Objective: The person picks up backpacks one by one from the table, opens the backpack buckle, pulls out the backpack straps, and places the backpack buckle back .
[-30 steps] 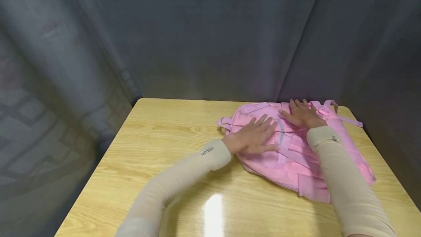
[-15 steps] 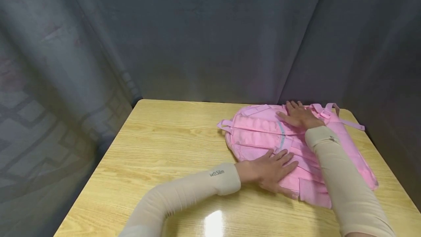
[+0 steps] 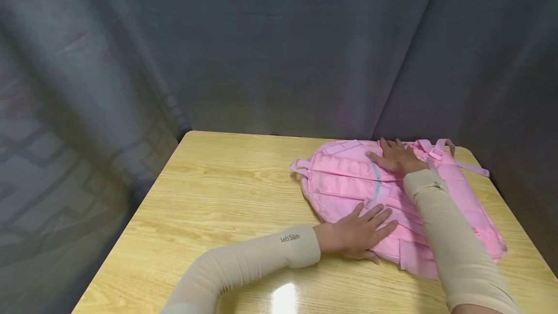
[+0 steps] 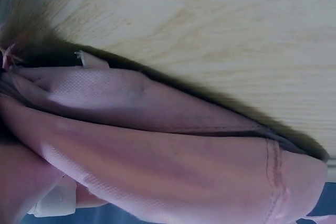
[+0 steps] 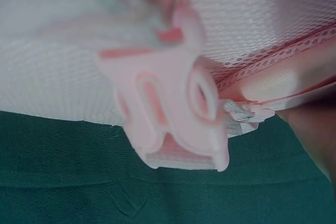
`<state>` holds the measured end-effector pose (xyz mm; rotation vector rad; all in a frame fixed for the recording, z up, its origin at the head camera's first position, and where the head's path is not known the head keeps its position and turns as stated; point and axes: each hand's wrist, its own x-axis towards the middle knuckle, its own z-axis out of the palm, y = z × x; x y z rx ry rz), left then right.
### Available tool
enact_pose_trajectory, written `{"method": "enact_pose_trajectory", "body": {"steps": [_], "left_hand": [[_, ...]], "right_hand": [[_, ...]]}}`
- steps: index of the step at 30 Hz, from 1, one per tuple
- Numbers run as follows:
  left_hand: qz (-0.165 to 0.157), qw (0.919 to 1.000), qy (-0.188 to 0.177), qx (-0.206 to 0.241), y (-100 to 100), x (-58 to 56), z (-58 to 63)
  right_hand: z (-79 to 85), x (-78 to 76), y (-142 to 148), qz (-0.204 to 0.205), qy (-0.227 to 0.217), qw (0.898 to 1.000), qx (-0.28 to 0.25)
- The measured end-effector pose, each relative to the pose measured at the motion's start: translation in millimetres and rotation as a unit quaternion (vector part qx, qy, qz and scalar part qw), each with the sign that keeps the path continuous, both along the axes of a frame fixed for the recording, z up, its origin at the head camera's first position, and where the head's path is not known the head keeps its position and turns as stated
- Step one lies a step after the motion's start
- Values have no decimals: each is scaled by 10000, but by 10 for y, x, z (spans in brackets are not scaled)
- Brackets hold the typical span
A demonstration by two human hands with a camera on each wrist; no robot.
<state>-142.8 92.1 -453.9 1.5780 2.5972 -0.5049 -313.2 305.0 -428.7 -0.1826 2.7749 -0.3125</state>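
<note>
A pink backpack [image 3: 342, 183] lies flat at the table's right side, straps and ribbed back padding facing up. My left hand [image 3: 361, 232] rests on its near edge, fingers spread and the thumb low by the side seam. On the far edge my right hand [image 3: 398, 157] presses down, thumb out to the left and fingertips at the border. The left wrist view shows the bag's folded side panel [image 4: 157, 156] against the wood. A pale pink plastic buckle [image 5: 163, 103] fills the middle of the right wrist view, with mesh fabric behind it.
The wooden table [image 3: 218, 183] extends left of the bag. A dark grey curtain [image 3: 279, 52] hangs along its back edge and around the sides. A loose strap end [image 3: 472, 168] sticks out at the bag's far right, and a carry loop [image 3: 301, 166] at its left.
My left hand has slid from the bag's upper padding toward me and right, onto its near edge. My right hand stays at the far edge with little movement. The bag keeps its place.
</note>
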Motion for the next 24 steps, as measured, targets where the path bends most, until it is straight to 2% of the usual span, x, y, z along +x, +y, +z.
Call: {"method": "enact_pose_trajectory", "body": {"steps": [4,10,17,24], "left_hand": [[-135,9996,231,92,-9,4,-16],[-196,9994,289,74,-25,16,-11],[-233,9994,260,20,-45,19,-23],[-366,9993,86,-10,-104,-6,5]], "right_hand": [[-21,7,9,-69,-10,10000,-53],[13,34,3,-182,-129,9997,-29],[52,61,-10,-55,-108,9998,131],[6,0,11,73,101,9994,319]]}}
